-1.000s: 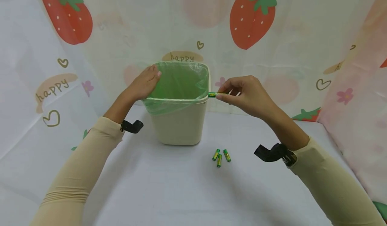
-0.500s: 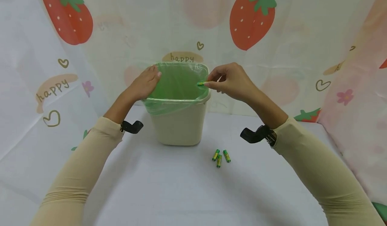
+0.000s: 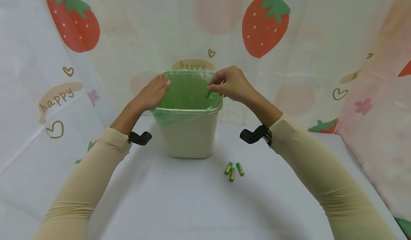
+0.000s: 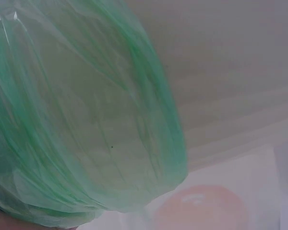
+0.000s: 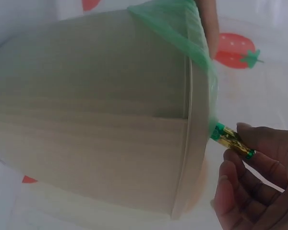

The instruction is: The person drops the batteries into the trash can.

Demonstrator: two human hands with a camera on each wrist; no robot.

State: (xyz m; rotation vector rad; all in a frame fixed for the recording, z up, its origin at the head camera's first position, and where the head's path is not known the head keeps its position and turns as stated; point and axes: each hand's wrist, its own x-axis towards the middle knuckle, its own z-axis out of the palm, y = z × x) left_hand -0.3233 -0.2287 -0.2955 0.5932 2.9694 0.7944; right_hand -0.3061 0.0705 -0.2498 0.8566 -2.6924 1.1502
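A cream trash bin (image 3: pixel 189 140) lined with a green plastic bag (image 3: pixel 187 91) stands upright on the white table. My left hand (image 3: pixel 154 91) rests on the bin's left rim with its fingers straight; in the left wrist view the bag's folded edge (image 4: pixel 158 120) hangs over the bin wall. Above the bin's right side, my right hand (image 3: pixel 231 84) pinches a green and gold battery (image 5: pixel 230 140) between thumb and fingers, its end tilted down into the opening. Several like it lie elsewhere: three batteries (image 3: pixel 232 174) are grouped on the table in front of the bin, to the right.
Behind the bin hangs a backdrop (image 3: pixel 154 29) printed with strawberries, hearts and "happy". A pink printed sheet (image 3: pixel 382 125) borders the table's right side. Each wrist carries a black camera mount (image 3: pixel 253 134).
My right hand has moved left with the battery, from outside the right rim to over the opening, and the battery has tipped downward. My left hand has stayed on the rim.
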